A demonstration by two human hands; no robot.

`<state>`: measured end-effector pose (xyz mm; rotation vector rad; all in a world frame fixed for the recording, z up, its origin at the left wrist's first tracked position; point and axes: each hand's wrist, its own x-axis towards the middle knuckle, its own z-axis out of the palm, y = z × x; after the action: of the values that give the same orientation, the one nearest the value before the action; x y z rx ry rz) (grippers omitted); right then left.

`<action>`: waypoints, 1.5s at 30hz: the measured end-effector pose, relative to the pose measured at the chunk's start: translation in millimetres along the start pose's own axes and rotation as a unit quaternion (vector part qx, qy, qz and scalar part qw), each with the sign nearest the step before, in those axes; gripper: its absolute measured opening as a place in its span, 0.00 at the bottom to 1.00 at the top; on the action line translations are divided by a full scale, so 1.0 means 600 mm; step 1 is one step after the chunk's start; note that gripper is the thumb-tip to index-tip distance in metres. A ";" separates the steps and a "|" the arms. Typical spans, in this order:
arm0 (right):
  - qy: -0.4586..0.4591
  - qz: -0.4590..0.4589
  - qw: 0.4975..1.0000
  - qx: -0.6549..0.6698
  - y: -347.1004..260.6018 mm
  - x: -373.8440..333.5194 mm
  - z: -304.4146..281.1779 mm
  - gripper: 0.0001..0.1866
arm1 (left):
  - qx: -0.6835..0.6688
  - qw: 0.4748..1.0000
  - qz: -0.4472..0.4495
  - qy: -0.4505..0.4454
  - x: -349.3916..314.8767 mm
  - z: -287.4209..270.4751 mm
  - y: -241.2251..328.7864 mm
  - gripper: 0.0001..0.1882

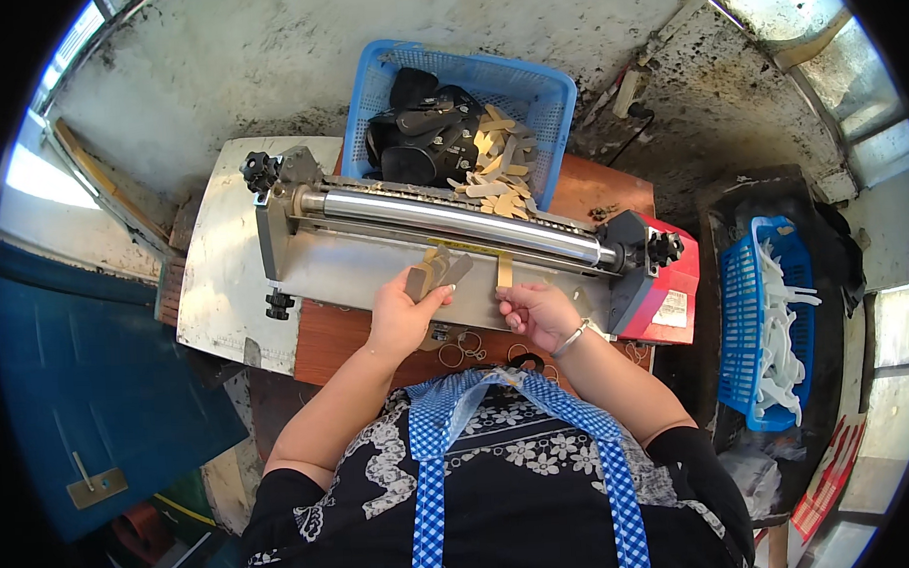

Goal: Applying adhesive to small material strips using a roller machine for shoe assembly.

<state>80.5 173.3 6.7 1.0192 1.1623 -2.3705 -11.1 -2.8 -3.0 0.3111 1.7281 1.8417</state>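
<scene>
My left hand (403, 314) is closed around a small stack of flat grey and tan strips (440, 271), which fan out above the thumb. Between the fingertips of my right hand (542, 313) is the lower end of a single tan strip (505, 272). That strip stands away from me, its far end at the front of the roller machine (452, 220). A long shiny metal roller spans the machine, with black knobs at both ends and a red housing (665, 295) on the right. Both hands are over the machine's metal feed plate (364, 269).
Behind the roller, a blue plastic basket (560, 140) holds black pieces and a heap of tan and grey strips. A second blue basket (738, 324) with white pieces stands at right. Rubber-band-like loops (461, 352) lie on the reddish-brown tabletop (326, 341) near me.
</scene>
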 end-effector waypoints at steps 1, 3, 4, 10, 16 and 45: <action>0.040 -0.029 0.998 0.026 -0.010 0.007 0.007 0.05 | -0.029 1.000 -0.001 0.012 -0.003 -0.002 0.002 0.09; 0.080 -0.074 0.992 0.063 -0.016 0.011 0.009 0.04 | -0.055 0.998 -0.003 0.017 -0.010 -0.007 0.000 0.08; 0.080 -0.073 0.992 0.063 -0.011 0.007 0.011 0.04 | -0.082 0.996 -0.005 0.023 -0.014 -0.010 -0.002 0.08; -0.057 -0.049 0.988 -0.136 0.025 -0.029 0.032 0.06 | -0.107 0.993 -0.039 -0.022 -0.043 -0.003 0.000 0.09; -0.010 -0.216 0.920 -0.326 0.038 -0.024 0.056 0.10 | -0.243 0.960 -0.143 -0.011 -0.048 0.039 0.021 0.11; 0.062 -0.242 0.966 -0.062 0.026 0.007 0.035 0.14 | -0.222 0.971 -0.083 0.016 -0.037 0.031 0.001 0.11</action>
<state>76.3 147.2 3.4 0.9346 1.7517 -2.5705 16.8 0.2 5.1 -0.0436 1.2670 2.0478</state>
